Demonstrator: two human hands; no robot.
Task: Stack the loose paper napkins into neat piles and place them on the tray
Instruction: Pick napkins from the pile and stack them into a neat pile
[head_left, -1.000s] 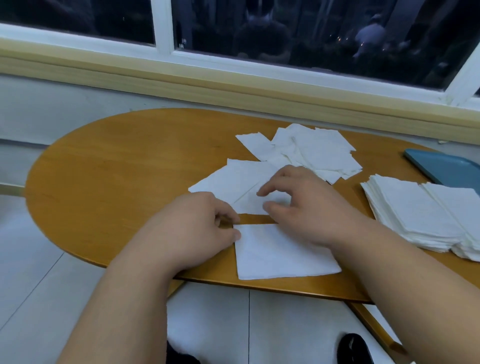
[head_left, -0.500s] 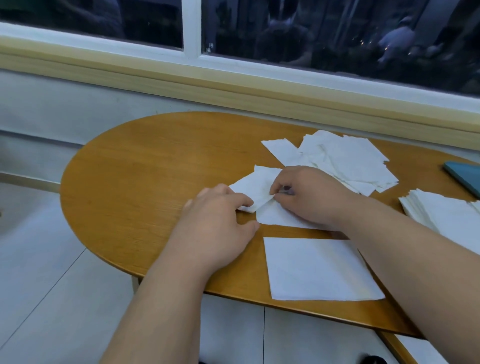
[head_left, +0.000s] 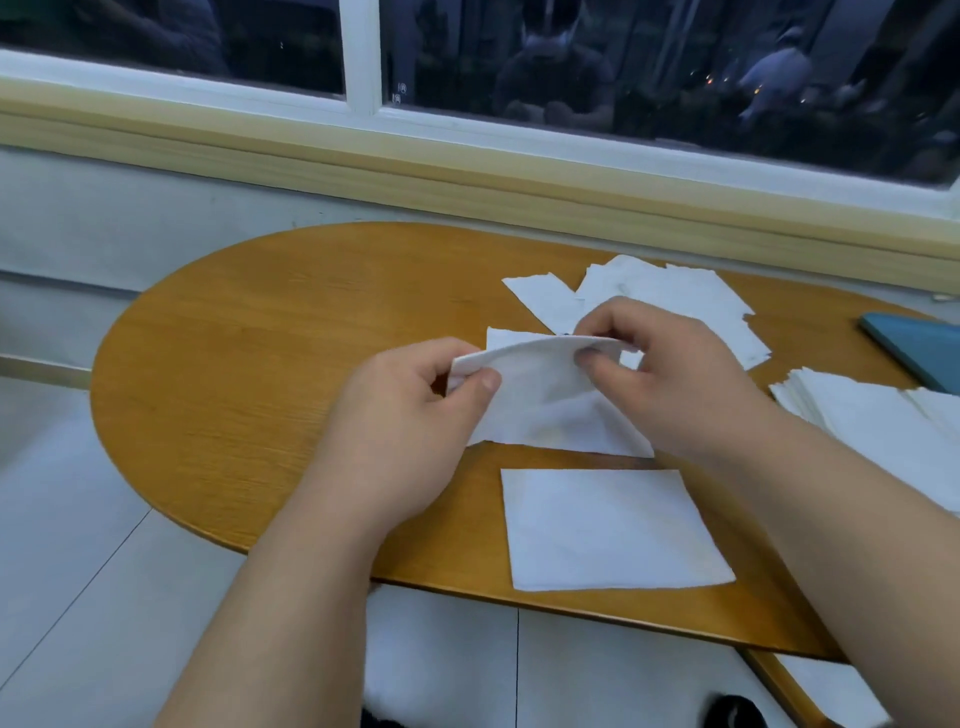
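Observation:
Both hands hold one white paper napkin (head_left: 540, 395) lifted off the wooden table (head_left: 270, 364). My left hand (head_left: 410, 415) pinches its left corner and my right hand (head_left: 670, 379) pinches its right corner. Its lower edge still rests on the table. A single flat napkin (head_left: 613, 530) lies near the front edge. A loose heap of napkins (head_left: 675, 301) lies behind my right hand. A neat napkin stack (head_left: 872, 431) sits at the right. A corner of the blue tray (head_left: 919, 348) shows at the far right edge.
The table is oval, and its rounded left end stands over a pale tiled floor (head_left: 78, 545). A wall with a wooden sill (head_left: 467, 182) and a dark window runs close behind the table. A dark shoe (head_left: 732, 714) shows under the front edge.
Both hands have pinched a napkin that lay flat on the table and raised its far edge. The camera view has shifted left.

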